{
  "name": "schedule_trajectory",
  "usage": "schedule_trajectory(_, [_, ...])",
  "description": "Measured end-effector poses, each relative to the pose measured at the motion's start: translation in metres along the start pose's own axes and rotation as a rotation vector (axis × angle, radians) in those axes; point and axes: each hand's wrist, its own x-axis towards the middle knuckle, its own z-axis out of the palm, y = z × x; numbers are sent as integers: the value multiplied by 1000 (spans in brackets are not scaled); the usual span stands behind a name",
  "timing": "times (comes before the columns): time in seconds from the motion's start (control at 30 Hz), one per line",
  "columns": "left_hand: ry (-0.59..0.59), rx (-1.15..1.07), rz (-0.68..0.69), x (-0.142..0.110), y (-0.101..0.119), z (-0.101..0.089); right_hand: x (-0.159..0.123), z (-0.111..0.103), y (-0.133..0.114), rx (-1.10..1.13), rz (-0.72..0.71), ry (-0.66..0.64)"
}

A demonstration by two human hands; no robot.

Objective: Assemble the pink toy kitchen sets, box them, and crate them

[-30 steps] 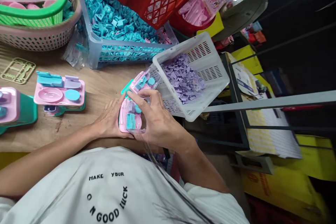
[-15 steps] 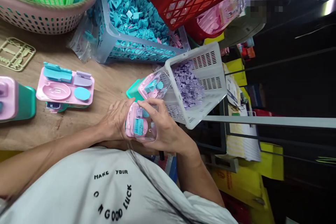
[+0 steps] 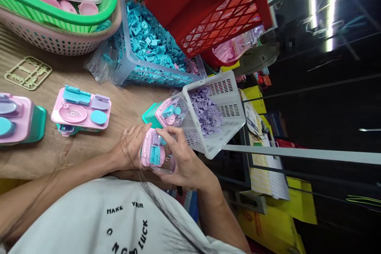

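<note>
My left hand (image 3: 128,146) is wrapped round a small pink toy kitchen unit (image 3: 146,151) close to my body. On its top lie blue and lilac pieces. My right hand (image 3: 185,158) grips a clear plastic cover (image 3: 167,164) by its sides, over the end of that unit. Whether the cover's edge is fully seated I cannot tell. Just beyond my hands, a similar toy with a green base (image 3: 151,113) lies tilted under its own clear cover. To the left stands a pink toy sink unit (image 3: 89,116) with blue and lilac parts on top.
Another pink and green toy unit (image 3: 24,121) stands far left, near a cream plastic sprue (image 3: 29,73). Behind are a blue crate (image 3: 131,72) of turquoise parts, a green basket (image 3: 59,16) and an overhanging red crate (image 3: 178,8). A tilted white basket (image 3: 230,127) holds lilac pieces.
The camera view has shifted, so the scene sits a little lower. Both hands keep nearly the same hold on the toy unit and its clear cover.
</note>
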Motion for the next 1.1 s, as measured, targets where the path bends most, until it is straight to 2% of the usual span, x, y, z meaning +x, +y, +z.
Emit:
schedule_trajectory(0.2, [10,-18,6,-1,0,1,5,-6,-1,-4,6,-64])
schedule_trajectory(0.43, [20,-44,-2,0,4,-3,10,-9,-5,-39,14,-81])
schedule_trajectory(0.67, [-7,-27,-55,0,4,-4,26,-17,-15,-92,53,-199])
schedule_trajectory(0.8, [1,-51,-11,-1,-6,-2,19,-8,-7,-76,32,-102])
schedule_trajectory(0.9, [-40,-108,67,-1,-17,1,9,2,2,-29,17,-8])
schedule_trajectory(1.0, [-59,-161,116,2,-20,1,3,4,6,-9,23,-6])
schedule_trajectory(1.1, [-17,-206,117,4,-11,-1,2,0,6,-13,22,-28])
